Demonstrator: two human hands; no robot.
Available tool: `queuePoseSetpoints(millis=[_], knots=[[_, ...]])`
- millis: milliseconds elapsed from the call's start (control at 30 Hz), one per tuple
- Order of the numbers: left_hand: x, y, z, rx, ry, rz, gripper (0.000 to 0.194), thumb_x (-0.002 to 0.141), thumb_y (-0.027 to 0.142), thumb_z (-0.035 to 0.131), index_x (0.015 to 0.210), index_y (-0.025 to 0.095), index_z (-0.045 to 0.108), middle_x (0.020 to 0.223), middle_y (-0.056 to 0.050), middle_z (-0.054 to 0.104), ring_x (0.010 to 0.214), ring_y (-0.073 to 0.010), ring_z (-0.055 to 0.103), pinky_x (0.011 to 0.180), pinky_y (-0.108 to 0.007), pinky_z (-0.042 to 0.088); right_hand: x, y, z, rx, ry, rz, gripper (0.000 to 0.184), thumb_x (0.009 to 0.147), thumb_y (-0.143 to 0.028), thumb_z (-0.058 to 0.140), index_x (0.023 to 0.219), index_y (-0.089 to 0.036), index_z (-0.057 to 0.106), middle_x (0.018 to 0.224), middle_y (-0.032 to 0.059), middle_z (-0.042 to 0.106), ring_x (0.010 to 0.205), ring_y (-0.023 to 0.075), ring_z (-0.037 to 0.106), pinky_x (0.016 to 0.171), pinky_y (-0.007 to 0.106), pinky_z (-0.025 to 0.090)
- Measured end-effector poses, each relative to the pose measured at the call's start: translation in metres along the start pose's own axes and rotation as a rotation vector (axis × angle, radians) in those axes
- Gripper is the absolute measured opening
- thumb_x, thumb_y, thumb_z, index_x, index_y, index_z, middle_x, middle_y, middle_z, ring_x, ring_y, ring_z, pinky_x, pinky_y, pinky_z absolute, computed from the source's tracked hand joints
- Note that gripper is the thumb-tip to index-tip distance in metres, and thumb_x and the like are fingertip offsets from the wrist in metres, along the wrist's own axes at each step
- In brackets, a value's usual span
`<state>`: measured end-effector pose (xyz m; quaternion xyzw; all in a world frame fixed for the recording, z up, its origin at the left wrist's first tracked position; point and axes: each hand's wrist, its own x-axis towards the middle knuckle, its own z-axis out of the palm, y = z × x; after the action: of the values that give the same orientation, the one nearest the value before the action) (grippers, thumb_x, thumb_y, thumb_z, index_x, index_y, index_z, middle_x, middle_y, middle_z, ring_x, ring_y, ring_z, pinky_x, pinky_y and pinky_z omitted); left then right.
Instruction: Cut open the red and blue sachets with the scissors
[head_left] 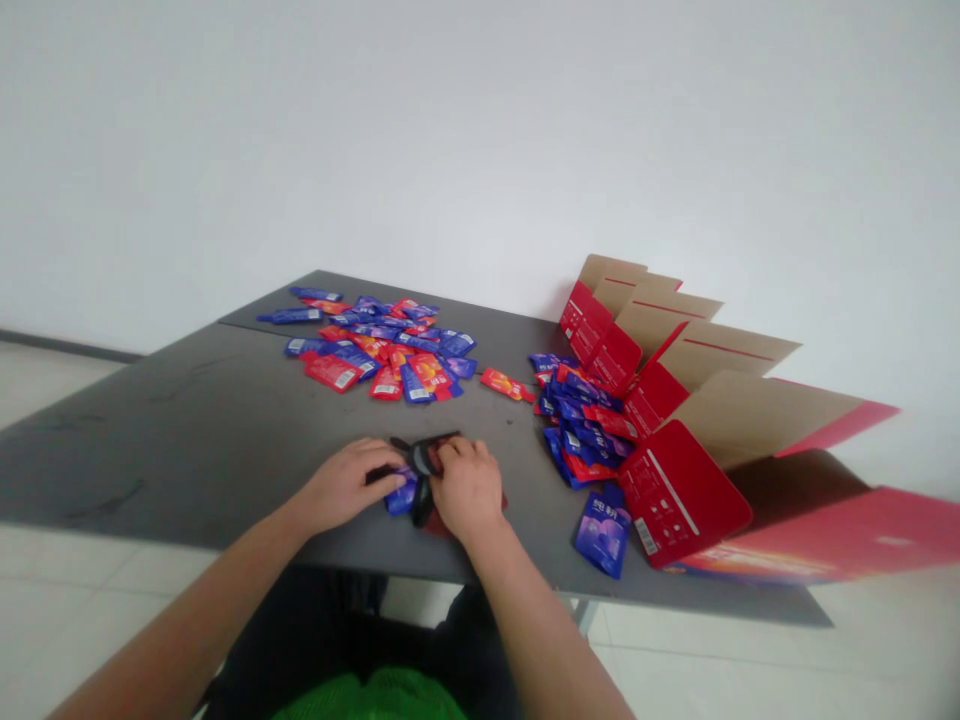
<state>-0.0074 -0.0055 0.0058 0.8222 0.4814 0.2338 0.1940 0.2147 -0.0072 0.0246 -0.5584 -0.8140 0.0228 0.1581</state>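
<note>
Green clothing (375,697) sits nearest; ahead, on the grey bench (172,430), the left hand (346,484) touches a blue pouch (402,497) and the right hand (468,487) partly covers a black item (422,461) against it, though whether either grip is closed I cannot tell. Holding the pouch flat should help. Beyond lies a pouch pile (379,347), then rightward a second heap (589,425) and red cartons (686,490), their raised flaps likely hindering reach.

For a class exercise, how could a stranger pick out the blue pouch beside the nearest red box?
On the dark table, find the red boxes at right. Left of the nearest box lies the blue pouch. Unlike the overlapping heaped pouches beyond it, its whole printed front shows.
</note>
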Motion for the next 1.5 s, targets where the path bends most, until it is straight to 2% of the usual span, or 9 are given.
queuePoseSetpoints(millis=[167, 400, 600, 800, 933, 1100, 1300, 1367, 1500], knots=[[-0.014, 0.007, 0.001, 0.046, 0.021, 0.017, 0.038, 0.092, 0.046, 0.070, 0.125, 0.027, 0.072, 0.126, -0.006, 0.070, 0.119, -0.0267, 0.061, 0.108, -0.037, 0.045, 0.004, 0.011, -0.007, -0.091, 0.020, 0.202, 0.019, 0.098, -0.026, 0.057, 0.108, -0.017, 0.070, 0.113, 0.0132, 0.067, 0.107, 0.0287, 0.054, 0.086, 0.040, 0.045], [-0.015, -0.001, 0.009, 0.079, 0.057, 0.024, 0.030, 0.085, 0.032, 0.072, 0.114, 0.024, 0.076, 0.126, -0.008, 0.071, 0.122, -0.0294, 0.061, 0.109, -0.042, 0.047, -0.007, -0.012, -0.005, 0.104, -0.033, -0.203, 0.024, 0.092, -0.033, 0.069, 0.115, -0.027, 0.070, 0.128, 0.0006, 0.067, 0.111, 0.0233, 0.053, 0.092, 0.034, 0.044], [-0.020, 0.004, 0.008, 0.071, 0.011, 0.034, 0.049, 0.089, 0.043, 0.072, 0.136, 0.029, 0.068, 0.134, -0.007, 0.066, 0.125, -0.0281, 0.060, 0.112, -0.042, 0.046, 0.000, 0.019, -0.019, -0.054, -0.035, 0.131, 0.017, 0.098, -0.030, 0.061, 0.106, -0.022, 0.073, 0.118, 0.0075, 0.070, 0.107, 0.0260, 0.054, 0.091, 0.038, 0.044], [-0.020, -0.002, 0.012, 0.017, 0.082, 0.035, 0.046, 0.083, 0.024, 0.068, 0.129, 0.025, 0.070, 0.132, -0.008, 0.069, 0.123, -0.0294, 0.062, 0.110, -0.043, 0.049, -0.010, -0.036, -0.011, 0.091, 0.001, -0.176, 0.021, 0.091, -0.032, 0.068, 0.111, -0.026, 0.071, 0.123, 0.0034, 0.067, 0.108, 0.0241, 0.053, 0.091, 0.036, 0.044], [-0.020, 0.000, 0.008, 0.060, 0.028, 0.040, 0.035, 0.086, 0.031, 0.070, 0.121, 0.026, 0.074, 0.127, -0.008, 0.070, 0.124, -0.0295, 0.061, 0.110, -0.043, 0.048, -0.009, -0.016, -0.003, 0.066, -0.029, -0.010, 0.014, 0.091, -0.031, 0.067, 0.103, -0.025, 0.071, 0.117, 0.0034, 0.069, 0.104, 0.0242, 0.054, 0.088, 0.035, 0.044], [-0.021, 0.001, 0.006, 0.086, -0.004, 0.044, 0.048, 0.090, 0.042, 0.071, 0.136, 0.030, 0.067, 0.136, -0.006, 0.066, 0.125, -0.0279, 0.060, 0.111, -0.041, 0.047, 0.000, 0.028, -0.022, -0.055, -0.004, 0.242, 0.016, 0.097, -0.029, 0.060, 0.103, -0.022, 0.073, 0.116, 0.0081, 0.070, 0.104, 0.0263, 0.055, 0.088, 0.037, 0.043], [-0.021, -0.003, 0.010, 0.058, 0.033, 0.018, 0.039, 0.084, 0.030, 0.071, 0.123, 0.025, 0.073, 0.127, -0.009, 0.071, 0.121, -0.0297, 0.062, 0.109, -0.044, 0.049, -0.014, -0.027, -0.002, 0.104, 0.019, -0.177, 0.015, 0.094, -0.031, 0.063, 0.106, -0.026, 0.072, 0.126, 0.0014, 0.069, 0.109, 0.0238, 0.054, 0.089, 0.035, 0.044], [-0.020, 0.000, 0.008, 0.059, 0.013, 0.009, 0.035, 0.085, 0.030, 0.071, 0.120, 0.025, 0.075, 0.127, -0.008, 0.071, 0.121, -0.0293, 0.062, 0.109, -0.043, 0.049, -0.015, -0.022, 0.004, 0.113, 0.017, -0.119, 0.017, 0.094, -0.030, 0.063, 0.109, -0.027, 0.072, 0.127, -0.0003, 0.069, 0.109, 0.0235, 0.055, 0.088, 0.035, 0.044], [-0.020, 0.006, 0.003, 0.072, -0.019, 0.036, 0.042, 0.092, 0.040, 0.068, 0.132, 0.029, 0.071, 0.133, -0.007, 0.068, 0.125, -0.0273, 0.060, 0.111, -0.041, 0.048, -0.001, 0.022, -0.009, 0.007, -0.011, 0.186, 0.016, 0.094, -0.028, 0.063, 0.105, -0.024, 0.074, 0.124, 0.0045, 0.070, 0.107, 0.0268, 0.056, 0.086, 0.037, 0.043]])
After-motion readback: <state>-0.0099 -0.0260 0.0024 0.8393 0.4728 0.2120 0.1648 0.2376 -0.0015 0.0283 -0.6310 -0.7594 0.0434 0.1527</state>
